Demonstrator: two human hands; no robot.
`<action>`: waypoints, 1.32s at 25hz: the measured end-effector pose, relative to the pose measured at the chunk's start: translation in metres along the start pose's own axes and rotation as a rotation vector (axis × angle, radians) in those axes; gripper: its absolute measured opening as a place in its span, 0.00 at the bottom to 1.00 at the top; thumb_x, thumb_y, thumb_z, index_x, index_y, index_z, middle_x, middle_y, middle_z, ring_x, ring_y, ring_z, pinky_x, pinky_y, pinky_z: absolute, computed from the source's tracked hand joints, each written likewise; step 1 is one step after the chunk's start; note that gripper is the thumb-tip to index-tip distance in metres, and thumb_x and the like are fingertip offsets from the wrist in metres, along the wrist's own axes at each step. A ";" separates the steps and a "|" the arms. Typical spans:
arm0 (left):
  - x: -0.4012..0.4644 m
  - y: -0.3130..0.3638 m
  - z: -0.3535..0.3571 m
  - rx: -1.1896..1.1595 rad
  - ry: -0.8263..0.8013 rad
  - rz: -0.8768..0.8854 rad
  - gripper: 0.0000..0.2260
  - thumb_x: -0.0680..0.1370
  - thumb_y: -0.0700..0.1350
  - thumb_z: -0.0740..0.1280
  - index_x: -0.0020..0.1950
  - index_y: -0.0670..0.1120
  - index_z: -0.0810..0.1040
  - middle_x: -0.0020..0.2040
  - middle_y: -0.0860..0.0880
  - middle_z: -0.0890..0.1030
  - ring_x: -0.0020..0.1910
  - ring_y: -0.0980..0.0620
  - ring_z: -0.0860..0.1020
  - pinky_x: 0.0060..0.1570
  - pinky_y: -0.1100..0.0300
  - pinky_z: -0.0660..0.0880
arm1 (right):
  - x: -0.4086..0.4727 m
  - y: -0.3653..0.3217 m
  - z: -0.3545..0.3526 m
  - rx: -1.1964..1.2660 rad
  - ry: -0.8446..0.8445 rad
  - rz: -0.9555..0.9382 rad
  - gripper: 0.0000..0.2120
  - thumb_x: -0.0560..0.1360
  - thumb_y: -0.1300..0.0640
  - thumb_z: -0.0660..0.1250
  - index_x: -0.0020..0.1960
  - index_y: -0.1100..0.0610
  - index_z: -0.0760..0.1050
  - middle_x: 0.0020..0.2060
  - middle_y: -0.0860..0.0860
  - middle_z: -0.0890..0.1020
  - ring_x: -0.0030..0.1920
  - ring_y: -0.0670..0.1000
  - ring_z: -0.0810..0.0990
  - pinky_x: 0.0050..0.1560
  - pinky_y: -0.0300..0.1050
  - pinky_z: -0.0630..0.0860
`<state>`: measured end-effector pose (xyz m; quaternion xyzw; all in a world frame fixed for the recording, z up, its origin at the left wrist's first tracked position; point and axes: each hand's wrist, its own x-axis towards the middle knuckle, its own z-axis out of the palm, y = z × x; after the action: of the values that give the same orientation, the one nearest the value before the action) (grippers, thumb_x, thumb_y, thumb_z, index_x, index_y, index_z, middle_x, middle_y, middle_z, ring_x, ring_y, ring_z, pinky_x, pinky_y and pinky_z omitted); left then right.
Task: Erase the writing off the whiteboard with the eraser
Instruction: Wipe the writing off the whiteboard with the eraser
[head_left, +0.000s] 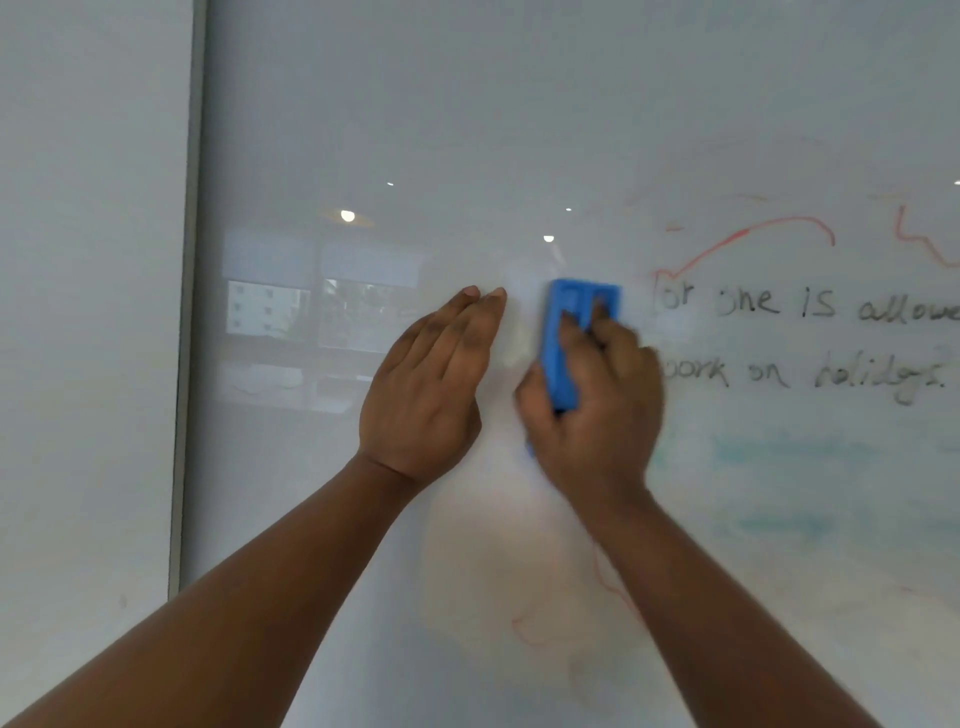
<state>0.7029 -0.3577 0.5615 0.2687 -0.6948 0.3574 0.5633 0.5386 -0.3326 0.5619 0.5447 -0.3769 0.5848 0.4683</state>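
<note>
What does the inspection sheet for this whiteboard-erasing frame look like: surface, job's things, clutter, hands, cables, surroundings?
Surface: whiteboard glossy, left half wiped; it reflects ceiling lights and windows.
Job's things: blue eraser upright against the board, just left of the black writing, which is partly smeared; two lines left.
Clutter: red scribbles above the text and more near the right forearm; teal smears below the text.
Hands: right hand grips the eraser, fingers over its back, motion-blurred; left hand open and flat toward the board, holding nothing.
Cables: nothing seen.
Surroundings: grey frame strip at the board's left edge, plain wall beyond.
</note>
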 end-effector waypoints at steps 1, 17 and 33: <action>-0.003 -0.001 0.001 -0.005 -0.001 -0.008 0.29 0.76 0.31 0.61 0.77 0.40 0.64 0.74 0.41 0.72 0.75 0.46 0.67 0.75 0.55 0.62 | -0.020 -0.013 0.002 0.020 -0.051 -0.066 0.20 0.73 0.51 0.68 0.61 0.59 0.80 0.57 0.60 0.81 0.41 0.61 0.77 0.42 0.52 0.73; -0.053 0.007 0.006 0.042 0.038 -0.003 0.26 0.77 0.30 0.55 0.76 0.38 0.66 0.73 0.39 0.72 0.76 0.42 0.66 0.73 0.46 0.67 | -0.141 0.018 -0.046 0.004 -0.157 -0.199 0.19 0.69 0.54 0.72 0.58 0.58 0.82 0.58 0.59 0.83 0.35 0.60 0.78 0.39 0.51 0.72; -0.061 0.015 0.006 0.075 0.005 0.108 0.25 0.77 0.28 0.56 0.75 0.36 0.67 0.73 0.38 0.72 0.75 0.40 0.67 0.71 0.44 0.68 | -0.166 0.030 -0.045 -0.013 -0.042 -0.027 0.18 0.70 0.56 0.71 0.58 0.58 0.79 0.58 0.58 0.77 0.40 0.61 0.78 0.45 0.53 0.71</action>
<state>0.7006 -0.3552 0.4985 0.2506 -0.6930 0.4138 0.5346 0.4913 -0.3210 0.3937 0.5587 -0.3830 0.5644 0.4718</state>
